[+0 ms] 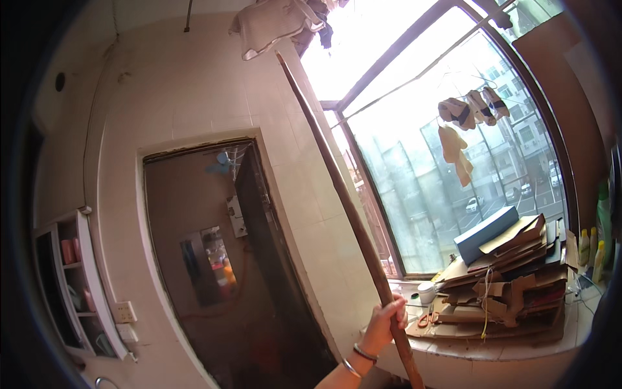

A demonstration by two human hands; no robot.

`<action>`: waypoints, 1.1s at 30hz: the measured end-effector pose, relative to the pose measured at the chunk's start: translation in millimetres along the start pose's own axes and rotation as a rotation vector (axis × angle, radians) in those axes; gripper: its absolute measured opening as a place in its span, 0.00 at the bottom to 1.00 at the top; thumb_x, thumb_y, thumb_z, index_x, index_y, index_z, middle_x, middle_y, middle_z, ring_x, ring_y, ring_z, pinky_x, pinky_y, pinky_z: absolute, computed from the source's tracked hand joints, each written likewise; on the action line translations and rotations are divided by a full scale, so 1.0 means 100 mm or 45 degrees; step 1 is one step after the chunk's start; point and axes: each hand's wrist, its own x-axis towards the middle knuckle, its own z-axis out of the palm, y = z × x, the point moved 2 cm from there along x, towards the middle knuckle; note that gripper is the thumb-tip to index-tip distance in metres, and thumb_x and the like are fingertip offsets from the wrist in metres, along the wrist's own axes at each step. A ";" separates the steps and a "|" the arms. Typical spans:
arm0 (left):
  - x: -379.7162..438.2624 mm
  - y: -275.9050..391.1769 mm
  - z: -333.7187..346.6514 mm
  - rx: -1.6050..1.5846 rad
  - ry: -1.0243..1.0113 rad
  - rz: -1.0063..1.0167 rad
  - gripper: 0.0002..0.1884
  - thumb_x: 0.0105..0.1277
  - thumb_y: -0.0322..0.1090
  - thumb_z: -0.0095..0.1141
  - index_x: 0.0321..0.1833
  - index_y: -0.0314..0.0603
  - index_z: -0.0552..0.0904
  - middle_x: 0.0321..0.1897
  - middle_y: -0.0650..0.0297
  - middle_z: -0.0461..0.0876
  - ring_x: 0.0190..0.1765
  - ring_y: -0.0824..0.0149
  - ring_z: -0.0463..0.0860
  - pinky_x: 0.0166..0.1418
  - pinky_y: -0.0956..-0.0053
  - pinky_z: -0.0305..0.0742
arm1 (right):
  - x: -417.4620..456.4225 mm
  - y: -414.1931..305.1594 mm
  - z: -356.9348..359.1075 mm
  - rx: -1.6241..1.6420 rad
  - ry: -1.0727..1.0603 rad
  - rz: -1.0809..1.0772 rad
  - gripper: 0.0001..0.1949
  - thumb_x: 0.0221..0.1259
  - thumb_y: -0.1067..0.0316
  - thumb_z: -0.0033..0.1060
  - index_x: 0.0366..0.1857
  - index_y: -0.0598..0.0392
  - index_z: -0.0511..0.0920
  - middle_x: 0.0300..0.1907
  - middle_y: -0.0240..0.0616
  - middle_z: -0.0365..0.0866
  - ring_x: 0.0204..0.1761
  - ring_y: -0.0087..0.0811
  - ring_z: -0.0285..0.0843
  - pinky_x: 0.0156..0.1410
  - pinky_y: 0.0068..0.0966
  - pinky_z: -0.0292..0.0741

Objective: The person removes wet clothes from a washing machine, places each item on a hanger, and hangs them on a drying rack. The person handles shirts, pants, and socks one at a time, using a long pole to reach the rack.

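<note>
My left hand (388, 318), with a bangle and a bracelet on its wrist, is closed around the lower part of a long wooden pole (340, 187). The pole leans up to the left. Its thin upper tip appears just below a light-coloured cloth item (272, 31) hanging overhead; whether they touch cannot be told. The pole's lower end runs out of the picture. My right hand is out of view. Beyond my left hand, a stack of flattened cardboard (495, 301) lies on a tiled ledge (466, 351), with orange-handled scissors (427, 318) beside it.
Socks (457, 113) and other small laundry hang before the large window (418, 204), below a slanting rod (418, 78). A doorway with a dark open door (262, 214) is at centre left. A wall cabinet (80, 291) is at left. Bottles (598, 257) stand at far right.
</note>
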 end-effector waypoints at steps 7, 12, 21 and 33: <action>0.79 0.80 -0.82 1.340 0.066 0.739 0.28 0.68 0.41 0.58 0.66 0.39 0.63 0.41 0.60 0.76 0.36 0.65 0.81 0.37 0.70 0.79 | 1.45 -2.10 0.39 0.248 0.140 -0.702 0.10 0.62 0.63 0.63 0.35 0.59 0.78 0.21 0.31 0.77 0.20 0.21 0.74 0.23 0.22 0.71; 0.53 0.89 -1.60 2.293 -0.158 0.983 0.37 0.60 0.37 0.64 0.71 0.45 0.61 0.52 0.55 0.72 0.45 0.56 0.82 0.47 0.67 0.79 | 2.47 -3.18 0.22 0.361 0.337 -1.099 0.07 0.67 0.67 0.56 0.37 0.57 0.70 0.19 0.28 0.71 0.15 0.16 0.66 0.18 0.16 0.65; 1.03 1.20 -3.96 2.555 0.079 0.903 0.36 0.59 0.38 0.64 0.69 0.46 0.63 0.56 0.54 0.69 0.63 0.53 0.69 0.64 0.57 0.67 | 3.78 -5.15 0.42 0.085 0.698 -1.462 0.13 0.69 0.59 0.55 0.36 0.60 0.72 0.15 0.29 0.70 0.13 0.18 0.65 0.15 0.19 0.63; 1.51 0.78 -4.94 2.593 0.306 1.251 0.17 0.58 0.40 0.59 0.50 0.46 0.81 0.62 0.65 0.72 0.72 0.57 0.59 0.65 0.32 0.53 | 4.77 -5.66 0.56 -0.069 1.001 -1.581 0.12 0.69 0.60 0.55 0.38 0.58 0.72 0.15 0.26 0.68 0.12 0.16 0.63 0.15 0.18 0.62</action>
